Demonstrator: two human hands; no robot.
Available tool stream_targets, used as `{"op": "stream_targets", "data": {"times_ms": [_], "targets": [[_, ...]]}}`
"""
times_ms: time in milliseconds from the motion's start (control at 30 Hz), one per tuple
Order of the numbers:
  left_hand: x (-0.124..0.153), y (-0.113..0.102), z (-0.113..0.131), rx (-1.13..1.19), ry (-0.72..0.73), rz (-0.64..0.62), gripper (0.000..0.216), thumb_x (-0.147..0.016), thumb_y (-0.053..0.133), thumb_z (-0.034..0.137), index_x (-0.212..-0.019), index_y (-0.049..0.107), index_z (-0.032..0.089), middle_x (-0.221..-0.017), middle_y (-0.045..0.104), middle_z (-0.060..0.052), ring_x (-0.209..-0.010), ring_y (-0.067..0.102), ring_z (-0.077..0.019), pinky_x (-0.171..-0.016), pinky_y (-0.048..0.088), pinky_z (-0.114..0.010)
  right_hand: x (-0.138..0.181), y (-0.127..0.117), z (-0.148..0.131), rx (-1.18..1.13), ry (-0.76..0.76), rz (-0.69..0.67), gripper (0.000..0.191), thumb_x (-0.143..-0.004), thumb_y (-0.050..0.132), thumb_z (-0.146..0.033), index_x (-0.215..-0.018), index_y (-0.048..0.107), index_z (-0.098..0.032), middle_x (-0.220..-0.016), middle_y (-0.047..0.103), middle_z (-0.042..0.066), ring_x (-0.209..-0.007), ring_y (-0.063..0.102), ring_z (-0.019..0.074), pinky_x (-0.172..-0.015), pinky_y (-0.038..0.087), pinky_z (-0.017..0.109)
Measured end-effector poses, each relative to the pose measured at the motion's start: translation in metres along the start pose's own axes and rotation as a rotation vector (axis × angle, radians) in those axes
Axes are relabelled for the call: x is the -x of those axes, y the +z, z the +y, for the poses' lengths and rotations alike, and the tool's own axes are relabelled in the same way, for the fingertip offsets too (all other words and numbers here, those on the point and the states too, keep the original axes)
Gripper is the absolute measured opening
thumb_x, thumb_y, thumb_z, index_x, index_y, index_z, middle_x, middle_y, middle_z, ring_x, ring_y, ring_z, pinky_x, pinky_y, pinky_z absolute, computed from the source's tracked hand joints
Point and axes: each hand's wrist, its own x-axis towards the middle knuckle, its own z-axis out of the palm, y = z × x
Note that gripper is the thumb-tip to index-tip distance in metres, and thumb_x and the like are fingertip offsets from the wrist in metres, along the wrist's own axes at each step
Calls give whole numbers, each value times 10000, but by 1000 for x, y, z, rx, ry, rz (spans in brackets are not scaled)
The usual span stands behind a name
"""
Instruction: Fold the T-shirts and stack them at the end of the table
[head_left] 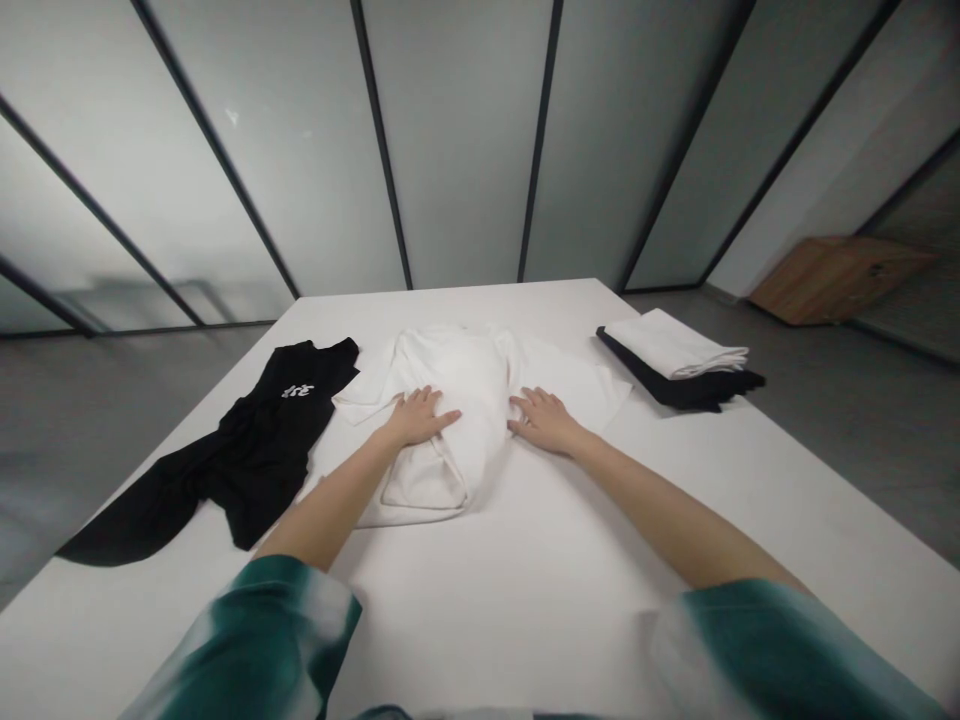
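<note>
A white T-shirt (472,375) lies partly folded over itself in the middle of the table, its sleeves spread out to both sides. My left hand (420,415) rests flat on its left part, fingers spread. Against the shirt's right side lies my right hand (547,420), also with its fingers apart; its fingertips touch the cloth near the folded edge. Neither hand grips anything. Close to my left forearm, a crumpled edge of the shirt forms a loose opening.
A black garment with white lettering (262,430) sprawls along the table's left side. On the right, a folded white cloth (675,343) sits on a folded black one (675,388). Frosted glass panels (457,150) stand behind the white table (525,610); a wooden cabinet (832,280) is at far right.
</note>
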Motion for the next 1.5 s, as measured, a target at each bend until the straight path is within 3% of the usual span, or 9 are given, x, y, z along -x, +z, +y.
{"op": "stream_targets", "data": {"times_ms": [300, 433, 500, 667, 800, 1000, 1167, 1400, 1500], "targets": [[-32, -1, -9, -239, -12, 14, 539, -987, 336, 408, -1481, 419, 208, -1596, 328, -162, -1456, 329, -314, -1168, 190, -535, -41, 2, 39, 58, 129, -35, 493, -949, 445, -393, -1417, 540, -272, -1552, 418, 106, -1447, 299, 408, -1144, 212, 625], [-37, -13, 11, -267, -69, 252, 477, -954, 438, 347, -1380, 515, 149, -1486, 462, -210, -1390, 402, -341, -1118, 283, -496, -54, -3, 32, 90, 196, 115, 418, -932, 461, -260, -1318, 618, -225, -1483, 490, 146, -1427, 319, 401, -1132, 211, 611], [-32, -20, 24, -212, -11, 288, 407, -946, 462, 374, -1260, 592, 152, -1318, 598, -197, -1259, 525, -330, -1032, 375, -447, -54, -6, 21, 159, 143, 171, 391, -896, 463, -166, -1230, 664, -195, -1389, 566, 169, -1385, 371, 373, -1121, 241, 566], [-3, -17, 53, -124, 294, 4, 586, -781, 598, 696, -1063, 652, 185, -1058, 683, -122, -980, 645, -290, -829, 475, -357, -40, -10, -14, 207, -86, 16, 244, -870, 491, -172, -985, 704, -147, -1091, 674, 161, -1095, 563, 291, -960, 386, 404], [14, -2, 57, -161, 296, 58, 410, -867, 572, 529, -1075, 652, 185, -1124, 662, -142, -1001, 646, -282, -825, 474, -355, -23, -5, -34, 112, -244, -13, 186, -829, 577, -241, -934, 687, -134, -1049, 674, 140, -1002, 591, 269, -922, 397, 365], [-3, -5, 36, 503, 151, 82, 382, -892, 491, 463, -664, 618, 184, -703, 666, -54, -787, 635, -231, -753, 461, -331, -16, 5, -44, 0, -269, -19, 398, -841, 612, -258, -1230, 633, -178, -1234, 647, 120, -1106, 567, 265, -937, 397, 366], [-13, -28, 5, 1265, -86, 246, 351, -715, 650, 518, -743, 657, 168, -705, 679, -37, -754, 638, -214, -750, 494, -338, -23, 2, -43, 167, -212, -18, 283, -922, 504, -209, -1100, 724, -199, -1137, 676, 122, -1079, 568, 267, -960, 354, 401], [0, -60, -52, 1145, -115, 556, 382, -786, 593, 487, -551, 543, 191, -553, 579, -15, -539, 533, -125, -613, 459, -269, -24, -29, 5, 206, -36, 89, 252, -829, 511, -146, -839, 761, -179, -966, 702, 124, -938, 594, 264, -874, 382, 376], [15, -55, -46, 908, 101, 286, 454, -794, 590, 567, -543, 602, 190, -545, 600, -35, -559, 551, -149, -644, 472, -289, -25, -42, 24, 143, 217, 403, 285, -839, 502, -199, -984, 747, -177, -1089, 675, 146, -971, 581, 278, -817, 396, 372]]}}
